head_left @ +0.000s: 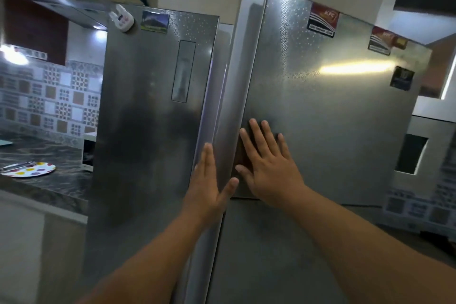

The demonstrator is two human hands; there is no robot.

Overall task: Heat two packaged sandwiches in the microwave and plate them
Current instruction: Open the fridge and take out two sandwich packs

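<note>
Dim kitchen light, with a bright lamp flaring at the left edge. A glare streak crosses the right fridge door. Soft focus throughout; wide-angle distortion bends the edges.

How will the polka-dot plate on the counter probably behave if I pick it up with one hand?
The polka-dot plate looks thin and shallow, so it is probably light and may flex if it is disposable. Utensils seem to rest across it; they could slide off if it tilts. On the polished dark counter it might skid when pushed.
</note>
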